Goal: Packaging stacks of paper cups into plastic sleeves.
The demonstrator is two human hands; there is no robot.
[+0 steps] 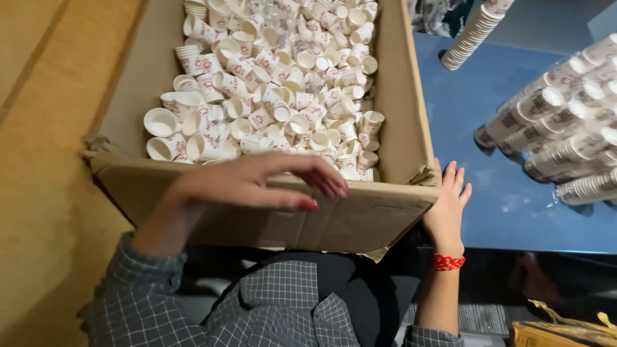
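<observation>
The cardboard box stands in front of the person, in the middle of the head view, with its near wall just above the lap. It is brown, long and open at the top, and its near edge is bent and a little torn at the right corner. Inside lies a heap of small paper cups, white with red print, most of them on their sides and some with the mouth up.

The left hand hovers over the near edge of the box, palm down, the wrist bent and the forearm coming from the lower left in a grey checked sleeve. Its fingers are stretched and slightly spread, pointing to the right, and they hold nothing. The right hand lies flat against the right corner of the box, beside the blue desk, with the fingers straight, open and pointing up; it grasps nothing. A red bracelet sits on this wrist.

On the desk, to the right, lie several stacks of cups on their sides, white with dark print, wrapped in clear plastic. One more stack lies further away at the top.
</observation>
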